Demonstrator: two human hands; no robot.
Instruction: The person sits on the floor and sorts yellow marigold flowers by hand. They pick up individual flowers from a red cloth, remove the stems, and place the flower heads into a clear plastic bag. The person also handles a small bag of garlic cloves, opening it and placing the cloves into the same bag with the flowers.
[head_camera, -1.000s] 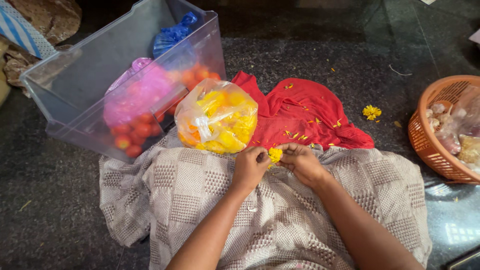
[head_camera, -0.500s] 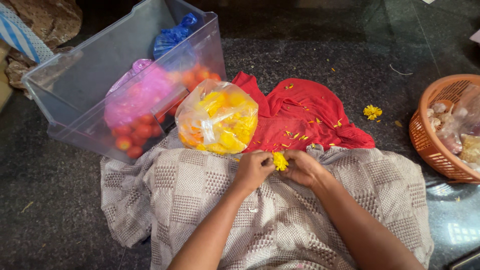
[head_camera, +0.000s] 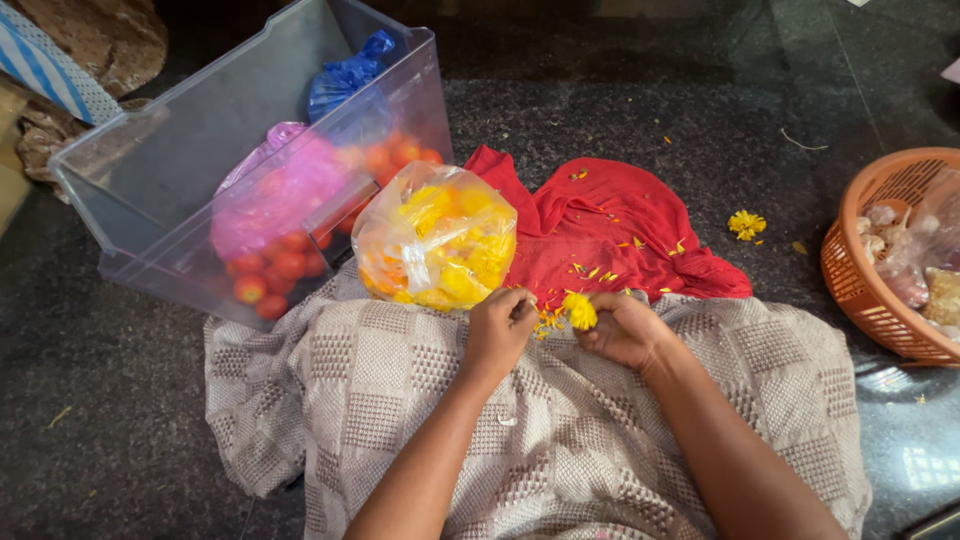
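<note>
Over the checked cloth (head_camera: 560, 420), yellow flower (head_camera: 579, 311) pinched in right-hand fingers (head_camera: 598, 322)

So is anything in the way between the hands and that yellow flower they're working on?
Nothing visible. The right hand already holds the yellow flower in its fingertips, and the left hand sits just beside it over the checked cloth, with only loose petals between them.

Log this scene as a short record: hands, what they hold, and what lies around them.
right hand: pinches a yellow marigold flower
left hand: closed, beside the flower; petals fall between the hands
lap: checked grey cloth
ahead: clear bag of yellow flowers on red cloth
left: clear plastic bin with tomatoes
right: orange basket
</note>
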